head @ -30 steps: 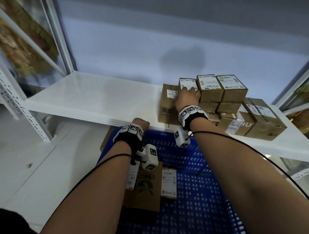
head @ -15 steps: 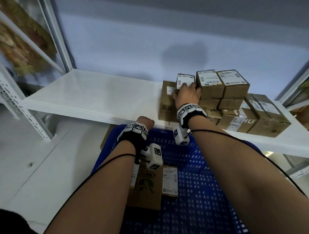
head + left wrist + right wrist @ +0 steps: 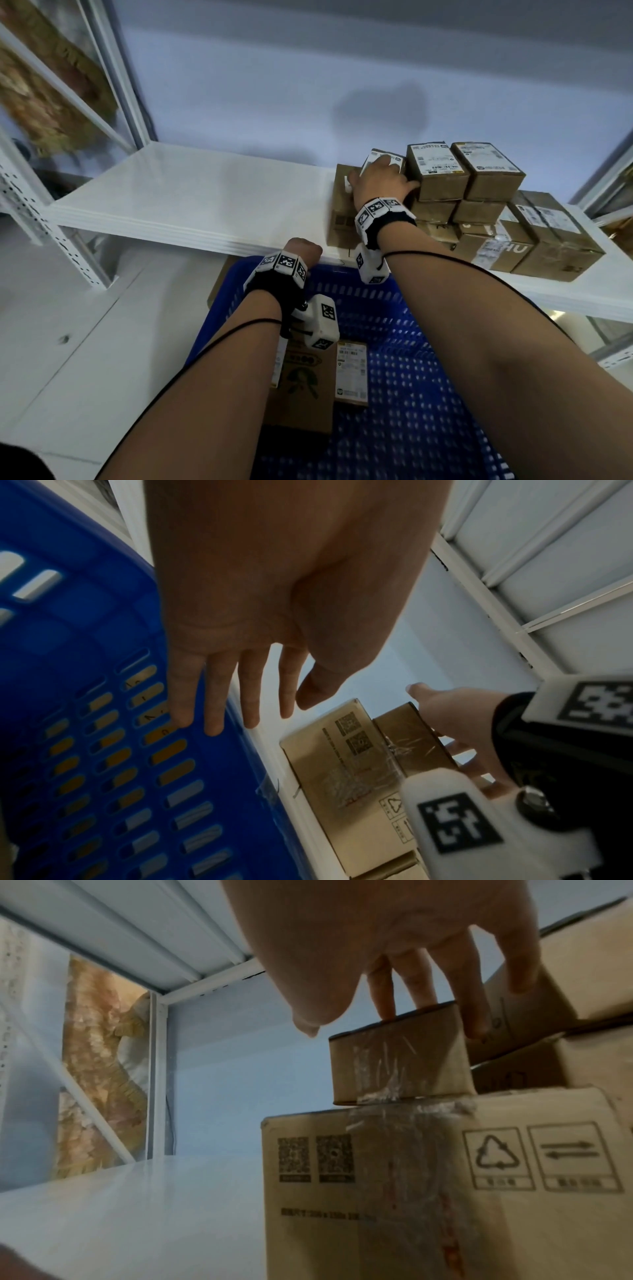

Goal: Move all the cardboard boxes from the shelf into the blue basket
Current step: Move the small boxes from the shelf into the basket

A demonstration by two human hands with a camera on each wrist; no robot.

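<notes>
A small labelled cardboard box (image 3: 394, 159) (image 3: 399, 1056) sits on a larger box (image 3: 340, 212) (image 3: 445, 1191) at the left end of a stack of several cardboard boxes (image 3: 479, 205) on the white shelf (image 3: 191, 198). My right hand (image 3: 373, 171) (image 3: 369, 1015) lies over the small box with straight fingers on its top. The thumb stands just off its left side. The blue basket (image 3: 394, 308) (image 3: 85, 642) sits below the shelf edge with two boxes (image 3: 301, 383) inside. My left hand (image 3: 303, 246) (image 3: 240, 710) rests with straight fingers on the basket's far rim.
A perforated white shelf upright (image 3: 41, 222) stands at the left. The left half of the shelf board holds nothing. A brown cardboard piece (image 3: 219, 284) shows behind the basket's left corner. Another shelf board runs overhead in the right wrist view.
My right hand has reached further forward, so it covers more of the small box's top. The left hand has stayed at the basket rim.
</notes>
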